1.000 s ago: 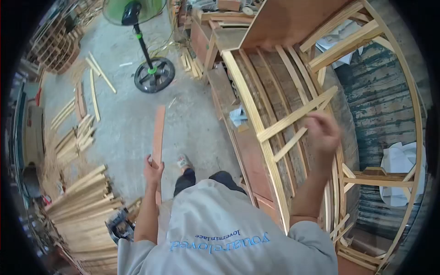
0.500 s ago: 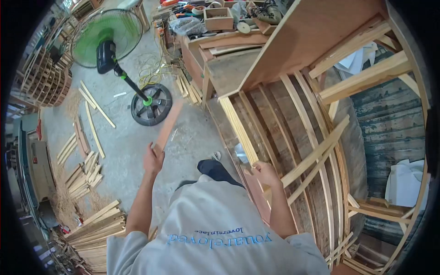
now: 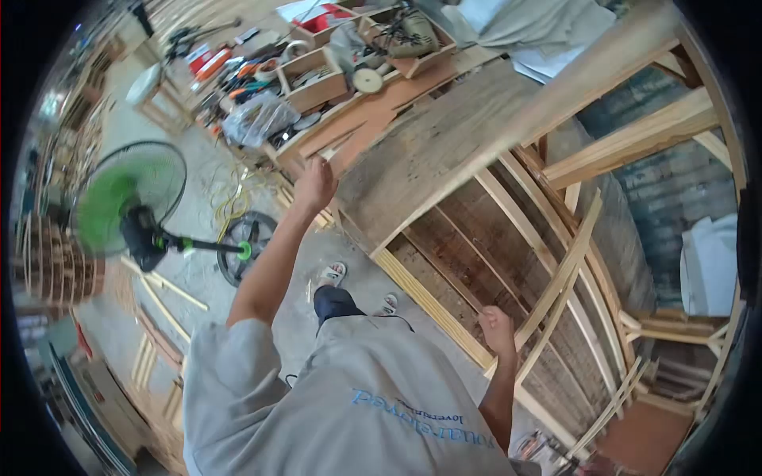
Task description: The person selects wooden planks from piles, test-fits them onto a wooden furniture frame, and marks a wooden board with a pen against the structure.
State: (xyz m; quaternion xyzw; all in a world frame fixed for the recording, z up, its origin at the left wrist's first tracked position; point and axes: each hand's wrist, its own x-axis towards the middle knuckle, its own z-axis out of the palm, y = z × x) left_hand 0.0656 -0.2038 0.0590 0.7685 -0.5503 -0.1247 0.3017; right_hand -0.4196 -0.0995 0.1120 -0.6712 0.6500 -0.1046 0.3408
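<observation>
My left hand (image 3: pixel 317 186) is closed at the front of a cluttered workbench, on the near end of a thin reddish-brown wood strip (image 3: pixel 367 136). That strip rests over the bench edge, among other thin pieces. My right hand (image 3: pixel 497 330) is curled above a slatted wooden frame (image 3: pixel 432 305), close to two crossed wooden bars (image 3: pixel 565 278). Whether anything sits inside its fingers I cannot make out. Beside the frame's near corner, a wide board (image 3: pixel 432 163) lies between the bench and the slats.
On the bench stand a small wooden box (image 3: pixel 313 79), a plastic bag (image 3: pixel 259 119) and several tools. A green floor fan (image 3: pixel 141 230) is on the left, with yellow cable (image 3: pixel 232 202) near its base. Long wood strips (image 3: pixel 171 289) lie on the floor.
My left hand has carried the reddish-brown strip from above the floor to the bench. My right hand has come off the frame's light rail. The view has turned toward the bench.
</observation>
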